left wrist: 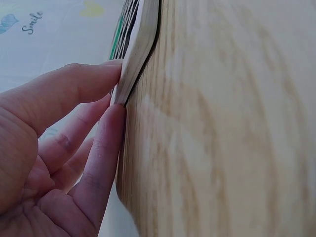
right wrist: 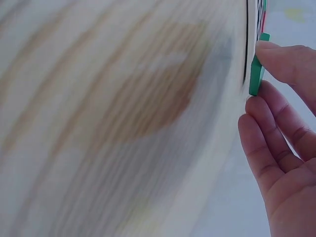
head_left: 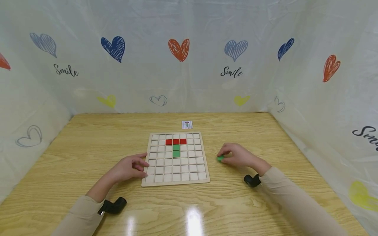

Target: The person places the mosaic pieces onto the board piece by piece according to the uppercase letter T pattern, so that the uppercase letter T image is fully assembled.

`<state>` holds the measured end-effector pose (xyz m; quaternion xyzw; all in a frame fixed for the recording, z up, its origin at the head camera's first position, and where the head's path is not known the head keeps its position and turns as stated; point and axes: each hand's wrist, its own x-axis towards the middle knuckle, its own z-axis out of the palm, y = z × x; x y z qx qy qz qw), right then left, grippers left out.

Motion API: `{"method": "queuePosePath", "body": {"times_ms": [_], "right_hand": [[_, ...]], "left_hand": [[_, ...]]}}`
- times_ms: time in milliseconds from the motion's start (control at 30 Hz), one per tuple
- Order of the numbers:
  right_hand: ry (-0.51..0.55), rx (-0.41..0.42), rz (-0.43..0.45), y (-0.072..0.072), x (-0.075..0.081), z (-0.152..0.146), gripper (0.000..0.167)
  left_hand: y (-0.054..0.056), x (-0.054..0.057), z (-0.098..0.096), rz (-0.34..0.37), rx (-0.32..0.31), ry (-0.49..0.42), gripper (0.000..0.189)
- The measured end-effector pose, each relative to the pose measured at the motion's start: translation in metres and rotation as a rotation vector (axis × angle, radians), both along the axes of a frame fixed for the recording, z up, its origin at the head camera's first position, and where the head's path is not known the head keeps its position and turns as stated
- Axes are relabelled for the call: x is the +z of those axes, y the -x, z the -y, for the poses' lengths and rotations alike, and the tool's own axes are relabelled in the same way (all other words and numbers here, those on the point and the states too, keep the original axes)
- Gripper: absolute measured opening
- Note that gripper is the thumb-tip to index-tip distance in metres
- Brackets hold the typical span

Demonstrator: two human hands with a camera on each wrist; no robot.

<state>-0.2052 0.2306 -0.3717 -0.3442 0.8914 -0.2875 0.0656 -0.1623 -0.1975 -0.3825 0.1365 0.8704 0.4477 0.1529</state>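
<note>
My right hand (head_left: 236, 155) pinches a small green square tile (right wrist: 257, 69) between thumb and fingers, just right of the board. The wooden grid board (head_left: 176, 177) lies on the table in front of me. My left hand (head_left: 129, 168) touches its left edge, thumb near the front corner and fingers extended, some reaching onto the rim. Three red tiles (head_left: 176, 141) sit side by side in one row of the grid. Two green tiles (head_left: 176, 153) stand in a column below the middle red one.
Behind the board lies a small card (head_left: 187, 125) printed with a grid, red squares on top and green ones below. A white sheet (head_left: 189, 85) with hearts and lettering encloses the back and sides of the wooden table (head_left: 159, 209).
</note>
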Motion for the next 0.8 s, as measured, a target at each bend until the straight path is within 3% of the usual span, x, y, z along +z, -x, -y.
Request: {"method": "queuePosePath", "body": {"times_ms": [800], "right_hand": [[0.077, 0.045, -0.008, 0.012, 0.004, 0.034, 0.015]], "left_hand": [[0.001, -0.002, 0.001, -0.003, 0.0, 0.002, 0.033]]}}
